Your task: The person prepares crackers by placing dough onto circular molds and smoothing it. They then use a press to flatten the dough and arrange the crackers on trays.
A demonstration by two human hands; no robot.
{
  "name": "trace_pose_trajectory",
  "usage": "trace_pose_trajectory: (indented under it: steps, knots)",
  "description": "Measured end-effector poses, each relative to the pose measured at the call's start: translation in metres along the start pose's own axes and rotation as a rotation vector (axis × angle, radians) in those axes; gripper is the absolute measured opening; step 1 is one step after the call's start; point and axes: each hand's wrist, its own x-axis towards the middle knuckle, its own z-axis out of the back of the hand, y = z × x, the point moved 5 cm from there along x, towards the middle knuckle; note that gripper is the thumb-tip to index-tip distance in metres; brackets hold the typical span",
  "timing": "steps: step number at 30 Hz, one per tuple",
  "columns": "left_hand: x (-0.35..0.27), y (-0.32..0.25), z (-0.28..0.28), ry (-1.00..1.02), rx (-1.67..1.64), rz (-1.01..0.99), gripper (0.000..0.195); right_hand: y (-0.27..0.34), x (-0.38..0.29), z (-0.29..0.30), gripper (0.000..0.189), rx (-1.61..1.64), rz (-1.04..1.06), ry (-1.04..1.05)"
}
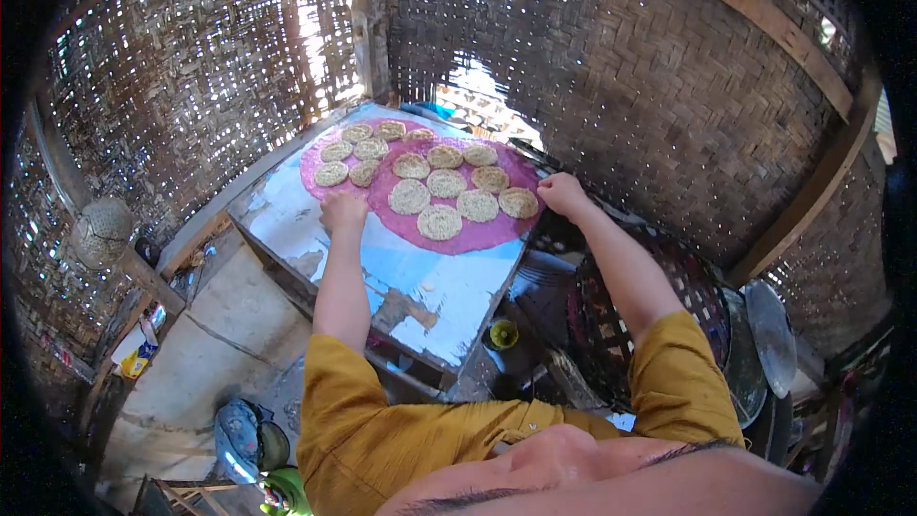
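Two round pink sheets, a rear one [310,166] and a front one [458,242], lie partly overlapped on the worn table [415,279]. Several flat, round, coarse-textured pale cakes [440,222] are spread over them. My left hand [344,211] is curled at the near edge of the pink sheets, left of the front one. Across from it, my right hand [563,195] is closed at the front sheet's right edge, beside a cake [517,203]. Both hands appear to pinch the pink sheet, though the left fingertips are hidden.
Woven bamboo walls [630,72] meet behind the table, with a ragged hole at the back. Below my right arm stand a large dark openwork basket [609,315] and a yellow-green round object [503,334]. A metal pan or lid [771,337] leans farther right.
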Motion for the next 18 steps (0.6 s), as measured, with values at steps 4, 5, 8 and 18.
trace_pose_trajectory:
  steps: [4,5,8,18]
  knots:
    - [-0.008,-0.015,0.010,0.212,-0.001,0.037,0.054,-0.018,0.035,-0.030,0.028,-0.218,-0.047,0.041]
    - [-0.008,-0.019,0.007,0.211,0.001,0.024,0.054,-0.028,0.045,-0.037,0.028,-0.225,-0.104,0.018]
    - [-0.007,-0.023,-0.002,0.199,-0.019,-0.001,0.055,-0.053,0.070,-0.054,0.033,-0.216,-0.218,-0.022]
    - [-0.005,-0.027,-0.008,0.101,-0.251,-0.098,0.035,-0.062,0.082,-0.056,0.032,-0.137,-0.380,-0.011]
